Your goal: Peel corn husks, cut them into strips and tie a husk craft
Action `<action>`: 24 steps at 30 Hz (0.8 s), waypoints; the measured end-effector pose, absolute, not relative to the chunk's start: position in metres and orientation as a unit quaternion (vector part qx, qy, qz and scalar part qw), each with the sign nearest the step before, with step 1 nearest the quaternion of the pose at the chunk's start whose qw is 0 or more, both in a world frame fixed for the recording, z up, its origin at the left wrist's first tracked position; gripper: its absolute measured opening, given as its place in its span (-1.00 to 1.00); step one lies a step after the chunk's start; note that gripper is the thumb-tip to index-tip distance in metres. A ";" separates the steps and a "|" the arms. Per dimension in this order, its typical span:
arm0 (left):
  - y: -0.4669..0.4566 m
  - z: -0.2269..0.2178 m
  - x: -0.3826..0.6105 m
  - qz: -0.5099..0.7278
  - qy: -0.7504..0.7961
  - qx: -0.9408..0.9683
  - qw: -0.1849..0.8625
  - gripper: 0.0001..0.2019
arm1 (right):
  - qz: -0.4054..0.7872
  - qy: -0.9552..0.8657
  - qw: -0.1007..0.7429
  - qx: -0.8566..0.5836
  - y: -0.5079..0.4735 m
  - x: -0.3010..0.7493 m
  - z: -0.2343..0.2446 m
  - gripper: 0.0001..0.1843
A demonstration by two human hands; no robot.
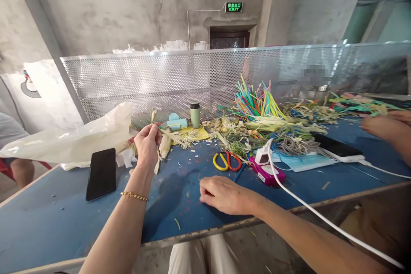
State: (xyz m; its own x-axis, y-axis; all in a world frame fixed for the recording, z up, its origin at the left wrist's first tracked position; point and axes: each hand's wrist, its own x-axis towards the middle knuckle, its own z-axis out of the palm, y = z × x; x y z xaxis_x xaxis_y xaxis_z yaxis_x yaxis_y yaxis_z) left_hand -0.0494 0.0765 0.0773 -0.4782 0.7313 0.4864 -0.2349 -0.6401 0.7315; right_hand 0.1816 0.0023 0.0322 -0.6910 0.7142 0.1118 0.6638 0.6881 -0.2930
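My left hand [147, 143] is raised over the blue table [58, 222], its fingers pinched on a pale dried husk strip [154, 116] that sticks up above the thumb. A gold bracelet circles that wrist. My right hand [224, 195] rests on the table near the front edge, knuckles up, fingers curled under; whether it holds anything is hidden. Yellow-and-red scissors [227, 161] lie just beyond it. A pale husk bundle [165, 145] lies right of my left hand.
A black phone [101, 173] lies at left beside a cream plastic bag [80, 137]. Coloured strips [257, 102], husk scraps, a green cup [195, 114], a pink device [266, 172] with white cable and a second phone [337, 147] crowd the right. Another person's hand [382, 126] reaches in at right. A perforated metal screen [208, 77] backs the table.
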 end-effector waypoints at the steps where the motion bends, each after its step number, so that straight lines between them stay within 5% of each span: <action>1: 0.076 0.078 -0.051 0.811 0.298 0.408 0.294 -0.75 | 0.101 -0.911 0.131 -0.377 0.004 0.177 0.034 -0.87; 5: 0.076 0.080 -0.061 0.829 0.300 0.384 0.276 -0.76 | 0.134 -0.946 0.143 -0.258 -0.015 0.146 0.040 -0.95; 8: 0.076 0.080 -0.064 0.832 0.308 0.374 0.271 -0.76 | 0.137 -0.974 0.105 -0.144 -0.030 0.121 0.032 -0.77; 14: 0.077 0.079 -0.062 0.826 0.317 0.386 0.260 -0.77 | -0.104 -0.960 0.068 -0.250 0.052 0.122 0.012 -0.70; 19: 0.077 0.079 -0.058 0.817 0.327 0.397 0.262 -0.80 | -0.180 -0.859 0.066 -0.474 0.134 0.149 0.040 -0.73; 24: 0.076 0.080 -0.057 0.811 0.333 0.401 0.267 -0.77 | -0.142 -0.899 0.077 -0.408 0.130 0.121 0.033 -0.71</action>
State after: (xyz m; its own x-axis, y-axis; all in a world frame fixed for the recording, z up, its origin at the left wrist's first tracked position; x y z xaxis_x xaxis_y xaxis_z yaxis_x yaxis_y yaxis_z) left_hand -0.0569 0.0759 0.0797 -0.5371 0.6992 0.4719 -0.1652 -0.6358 0.7540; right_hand 0.1207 0.1297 0.0335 -0.6557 0.7111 0.2538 0.7547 0.6270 0.1932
